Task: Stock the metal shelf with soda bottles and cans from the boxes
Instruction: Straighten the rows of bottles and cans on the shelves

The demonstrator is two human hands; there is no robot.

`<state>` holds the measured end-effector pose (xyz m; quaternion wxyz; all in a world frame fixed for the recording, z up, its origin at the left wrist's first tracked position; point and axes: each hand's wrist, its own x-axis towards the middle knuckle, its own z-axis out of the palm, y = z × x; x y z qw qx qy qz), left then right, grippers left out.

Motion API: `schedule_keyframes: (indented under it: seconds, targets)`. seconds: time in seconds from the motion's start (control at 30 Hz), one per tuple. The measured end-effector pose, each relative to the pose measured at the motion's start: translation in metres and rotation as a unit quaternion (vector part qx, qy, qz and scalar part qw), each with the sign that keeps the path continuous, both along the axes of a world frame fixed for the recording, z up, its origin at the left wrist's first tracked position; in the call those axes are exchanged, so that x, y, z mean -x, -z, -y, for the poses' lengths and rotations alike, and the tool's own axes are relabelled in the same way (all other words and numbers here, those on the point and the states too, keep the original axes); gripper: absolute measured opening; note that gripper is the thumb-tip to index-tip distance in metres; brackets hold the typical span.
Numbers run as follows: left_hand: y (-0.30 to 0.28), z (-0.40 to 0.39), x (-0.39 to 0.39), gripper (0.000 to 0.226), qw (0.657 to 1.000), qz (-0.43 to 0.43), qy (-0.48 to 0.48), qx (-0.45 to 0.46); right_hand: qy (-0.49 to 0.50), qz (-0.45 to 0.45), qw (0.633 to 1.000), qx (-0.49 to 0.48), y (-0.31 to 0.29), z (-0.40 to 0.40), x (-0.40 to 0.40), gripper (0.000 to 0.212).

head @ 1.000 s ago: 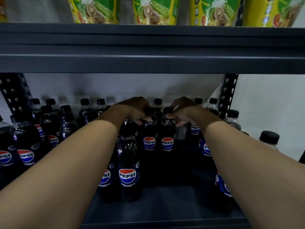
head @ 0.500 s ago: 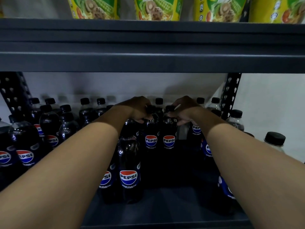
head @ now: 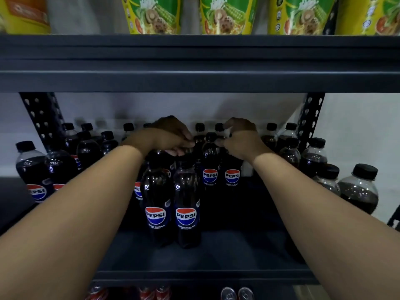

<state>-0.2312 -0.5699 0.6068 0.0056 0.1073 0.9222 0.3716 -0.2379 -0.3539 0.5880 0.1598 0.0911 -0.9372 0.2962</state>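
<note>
A person reaches both arms deep into the middle tier of a dark metal shelf, working at the caps of Pepsi bottles standing in the centre rows. The left hand curls its fingers over a bottle top that the hand itself hides; whether it truly grips that cap cannot be told. The right hand pinches near the black cap of a labelled bottle, which stands upright just beside its twin, though the dim light leaves the exact hold uncertain. Two more bottles stand in front, nearer the shelf's edge. Stocking looks well under way: bottles crowd the back row and both sides, while bare shelf remains across the front, so more appear due. Cans show on the tier below, and green-and-yellow noodle cups line the tier above. No boxes are in view.
</note>
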Motion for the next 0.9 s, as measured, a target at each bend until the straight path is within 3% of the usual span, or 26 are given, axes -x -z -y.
schedule_keyframes:
  seconds: [0.13,0.27,0.4,0.67,0.8,0.9]
  targets:
    - [0.011,0.036,-0.033,0.025,0.994,0.006,0.026,-0.106,-0.159,0.076,0.968,0.177,0.007,0.025,-0.033,0.026]
    - [0.032,0.057,-0.056,0.03,0.982,-0.014,0.011,-0.19,-0.238,0.141,0.938,0.207,0.018,0.04,-0.05,0.042]
    - [0.053,0.063,-0.078,0.049,0.966,0.026,0.027,-0.255,-0.245,0.137,0.948,0.149,0.031,0.044,-0.058,0.041]
    - [0.071,0.054,-0.094,0.025,0.968,0.022,0.05,-0.244,-0.226,0.143,0.946,0.181,0.036,0.036,-0.067,0.035]
    - [0.073,0.042,-0.096,0.046,0.972,0.035,0.056,-0.226,-0.214,0.151,0.946,0.19,0.036,0.019,-0.072,0.032]
    - [0.074,0.025,-0.098,0.046,0.968,0.039,0.059,-0.242,-0.215,0.153,0.943,0.205,0.038,0.003,-0.076,0.035]
